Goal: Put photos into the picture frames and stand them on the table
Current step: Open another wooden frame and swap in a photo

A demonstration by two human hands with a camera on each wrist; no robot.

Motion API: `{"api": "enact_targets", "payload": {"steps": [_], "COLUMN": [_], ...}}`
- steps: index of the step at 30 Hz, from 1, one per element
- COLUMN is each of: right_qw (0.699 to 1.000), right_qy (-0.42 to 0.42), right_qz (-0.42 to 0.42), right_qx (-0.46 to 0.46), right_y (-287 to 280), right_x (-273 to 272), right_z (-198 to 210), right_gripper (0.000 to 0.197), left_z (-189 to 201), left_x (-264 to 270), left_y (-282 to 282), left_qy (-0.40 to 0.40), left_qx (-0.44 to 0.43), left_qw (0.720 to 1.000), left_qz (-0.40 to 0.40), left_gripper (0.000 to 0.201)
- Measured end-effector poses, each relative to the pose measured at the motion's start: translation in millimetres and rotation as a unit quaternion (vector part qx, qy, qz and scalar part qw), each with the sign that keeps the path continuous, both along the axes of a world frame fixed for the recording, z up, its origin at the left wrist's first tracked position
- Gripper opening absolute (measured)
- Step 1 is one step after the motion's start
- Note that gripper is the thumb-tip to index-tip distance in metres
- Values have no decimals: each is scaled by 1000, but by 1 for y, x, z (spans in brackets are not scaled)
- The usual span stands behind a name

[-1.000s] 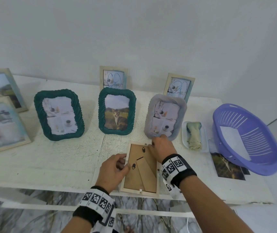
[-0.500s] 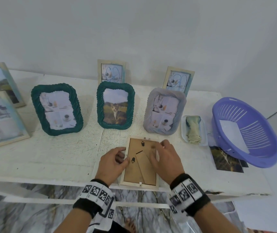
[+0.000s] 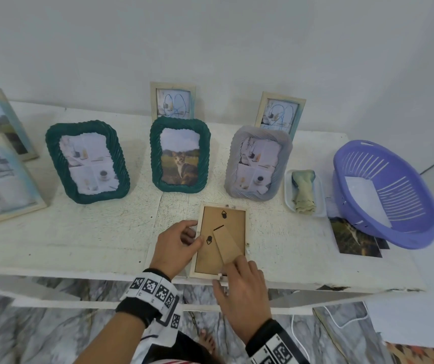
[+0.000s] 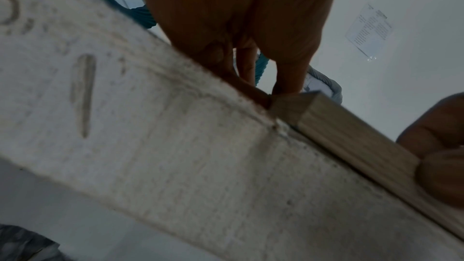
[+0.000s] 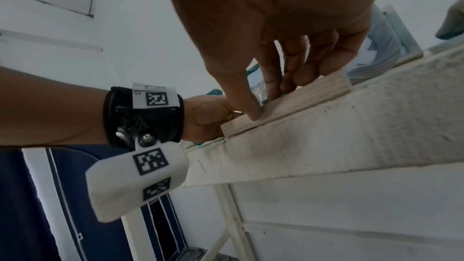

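Currently the wooden frame (image 3: 221, 240) lies face down at the bench (image 3: 79, 232) front edge. The left hand (image 3: 175, 246) pinches its left rail; the right hand (image 3: 242, 285) pinches its near rail. Closing each tab fully should seat the backing before standing it.

White table (image 3: 84, 240): standing frames, face-down frame (image 3: 221, 237), purple basket (image 3: 386, 193), loose photos (image 3: 355, 239).

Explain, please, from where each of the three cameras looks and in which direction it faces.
Head: above the table, facing down and forward at the wooden frame; left hand and right hand show.
Left wrist: beside the table edge, looking up along the left fingers to the frame's corner.
Right wrist: below the table edge, looking up along the right fingers.
All three share the frame.
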State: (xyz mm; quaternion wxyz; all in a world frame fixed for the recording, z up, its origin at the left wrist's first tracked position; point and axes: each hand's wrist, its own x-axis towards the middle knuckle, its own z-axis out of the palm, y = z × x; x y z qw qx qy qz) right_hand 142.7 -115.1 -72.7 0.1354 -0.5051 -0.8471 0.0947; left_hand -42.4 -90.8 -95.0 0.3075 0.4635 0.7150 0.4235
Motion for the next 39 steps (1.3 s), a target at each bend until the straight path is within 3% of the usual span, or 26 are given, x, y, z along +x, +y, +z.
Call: {"api": "enact_targets", "payload": {"steps": [5,9,11,13,15,19,24,30,34,39], "right_qw": [999,992,991,994,999,994,993,994,987,975], "right_qy": [20,-26,-34,-17,-9,-89,-85,25,86,79], "right_qz": [45,118,125,101,42,-58,-83,-96,-126,-196], "right_qx": [8,32,33,24,12,-14,-29,-36,-40,-75], "right_y": [1,7,11,17,25,42,45,49,54,65], "right_x": [-1,7,9,10,9,0,-15,-13,14,64], "right_z": [-5,-4,2,8,15,20,14,18,27,28], "right_gripper": [8,20,17,19,36,55,47,43,40,40], "left_z": [0,0,-1,-2,-2,-3,-3,-5,-5,-5], "left_x": [1,1,1,0,0,-2,-3,-3,-3,-5], "left_y": [1,0,0,0,-1,-1,1,1,2,1], "left_qy": [-2,4,4,2,-4,8,-7,-50,-63,-74], "left_qx": [4,2,4,11,20,22,17,10,6,3], "left_qw": [1000,1000,1000,1000,1000,1000,1000,998,997,997], "left_qz": [2,5,6,5,5,5,14,30,37,33], "left_gripper": [31,30,30,30,27,24,23,23,24,24]}}
